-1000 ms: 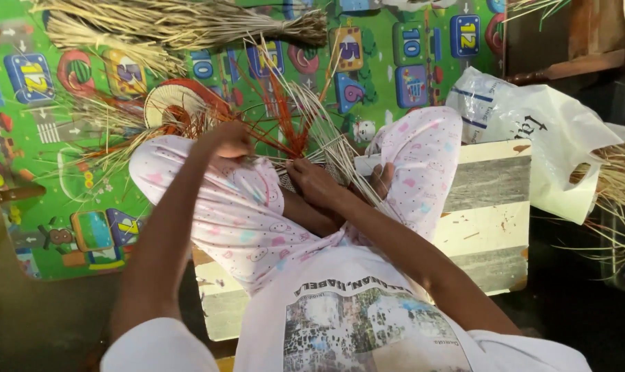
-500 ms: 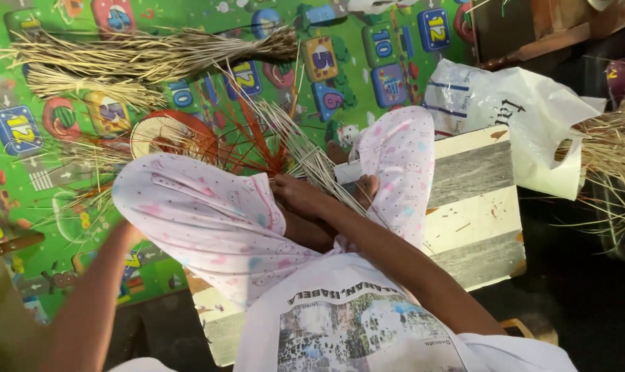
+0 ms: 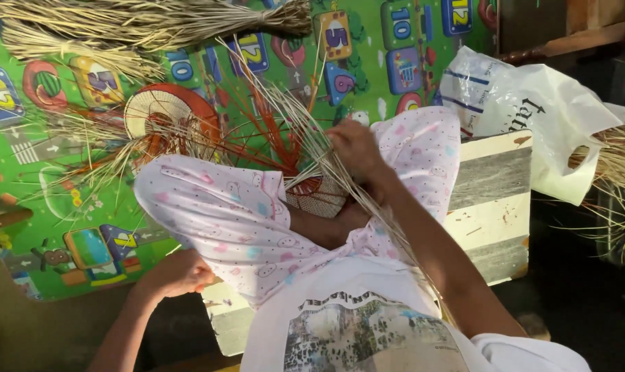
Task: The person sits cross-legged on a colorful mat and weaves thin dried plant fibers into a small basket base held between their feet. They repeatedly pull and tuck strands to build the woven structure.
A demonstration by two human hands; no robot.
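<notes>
We work on the small woven piece [image 3: 317,195] wedged between our knees, and to weave this round well we should keep it pinned there, hold the loose straw strands [image 3: 305,148] fanned and taut, and feed one strand at a time so the red strands [image 3: 274,138] do not tangle with the pale ones. Our right hand [image 3: 354,148] sits just above and to the right of the woven piece, its grip closed around a bunch of the pale strands, fingers curled together on them; we cannot tell how many strands it pinches. Our left hand [image 3: 178,275] is well away, low beside our left knee, its grip loosely curled with fingers bent near the edge of the wooden seat [image 3: 495,207]; whether it holds anything, we cannot tell. Beyond the right grip, on the colourful play mat [image 3: 23,172], lie straw bundles [image 3: 154,24] and a round woven disc [image 3: 164,114]; to its right rests a white plastic bag [image 3: 533,114].
</notes>
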